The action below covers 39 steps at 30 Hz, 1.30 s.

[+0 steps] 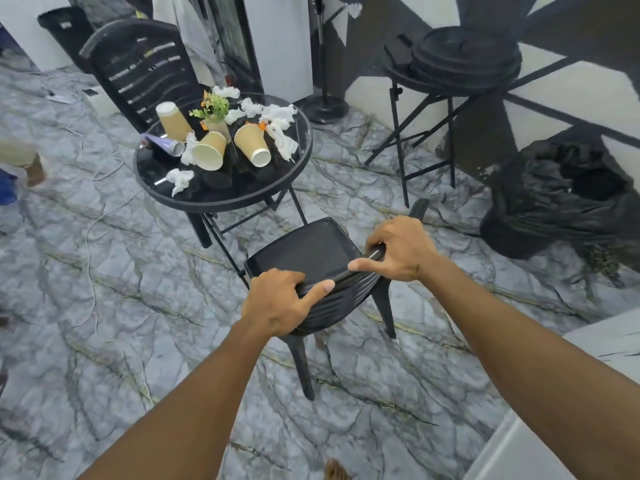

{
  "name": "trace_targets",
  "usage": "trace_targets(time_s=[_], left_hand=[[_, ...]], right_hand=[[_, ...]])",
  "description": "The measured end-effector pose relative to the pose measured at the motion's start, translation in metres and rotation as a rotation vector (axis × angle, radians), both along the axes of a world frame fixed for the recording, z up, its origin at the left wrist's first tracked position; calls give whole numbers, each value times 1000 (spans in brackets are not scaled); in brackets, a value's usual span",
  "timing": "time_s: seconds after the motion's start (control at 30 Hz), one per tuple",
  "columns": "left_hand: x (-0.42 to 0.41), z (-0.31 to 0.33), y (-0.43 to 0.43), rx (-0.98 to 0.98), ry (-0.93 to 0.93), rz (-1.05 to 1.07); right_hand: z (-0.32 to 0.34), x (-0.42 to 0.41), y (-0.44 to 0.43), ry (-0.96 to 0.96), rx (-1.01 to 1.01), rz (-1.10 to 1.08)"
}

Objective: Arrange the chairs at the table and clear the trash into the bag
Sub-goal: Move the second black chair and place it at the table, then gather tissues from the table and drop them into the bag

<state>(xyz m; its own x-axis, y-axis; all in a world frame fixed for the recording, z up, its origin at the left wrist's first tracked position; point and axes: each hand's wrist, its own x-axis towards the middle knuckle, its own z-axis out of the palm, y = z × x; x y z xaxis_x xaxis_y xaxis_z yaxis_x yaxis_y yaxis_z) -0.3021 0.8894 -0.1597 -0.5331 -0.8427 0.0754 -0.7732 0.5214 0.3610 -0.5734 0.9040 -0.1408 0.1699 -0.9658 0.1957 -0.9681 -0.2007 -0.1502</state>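
Note:
A black plastic chair (304, 251) stands just in front of me, its seat facing the round black glass table (294, 168). My left hand (277, 301) and my right hand (403, 249) both grip the top rail of its backrest. On the table lie three tipped brown paper cups (251, 143), a can (169, 145), several crumpled white tissues (180, 180) and a small potted plant (214, 112). A second black chair (142, 71) stands behind the table. The black trash bag (561, 199) sits open on the floor at the right.
A folding stand with stacked black lids (464, 60) stands against the right wall, and a fan base (325, 109) behind the table. Thin cables (91, 237) run over the marble floor at left. Another person's leg (24, 161) shows at the left edge.

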Motion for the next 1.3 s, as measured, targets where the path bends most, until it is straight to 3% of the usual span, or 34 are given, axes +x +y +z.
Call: trace_targets(time_s=[0.2, 0.3, 0.53, 0.7, 1.07, 1.3], left_hand=[[-5, -2, 15, 157, 43, -72], [-8, 7, 13, 294, 104, -130], [-15, 10, 19, 329, 105, -108], [-6, 21, 15, 472, 147, -101], [75, 49, -65, 472, 85, 112], [56, 60, -108, 422, 79, 144]], right_hand=[[1, -4, 24, 68, 87, 76], [3, 2, 25, 39, 99, 93], [5, -1, 30, -55, 121, 74], [14, 17, 26, -115, 231, 35], [51, 104, -32, -261, 439, -108], [69, 104, -87, -280, 437, -100]])
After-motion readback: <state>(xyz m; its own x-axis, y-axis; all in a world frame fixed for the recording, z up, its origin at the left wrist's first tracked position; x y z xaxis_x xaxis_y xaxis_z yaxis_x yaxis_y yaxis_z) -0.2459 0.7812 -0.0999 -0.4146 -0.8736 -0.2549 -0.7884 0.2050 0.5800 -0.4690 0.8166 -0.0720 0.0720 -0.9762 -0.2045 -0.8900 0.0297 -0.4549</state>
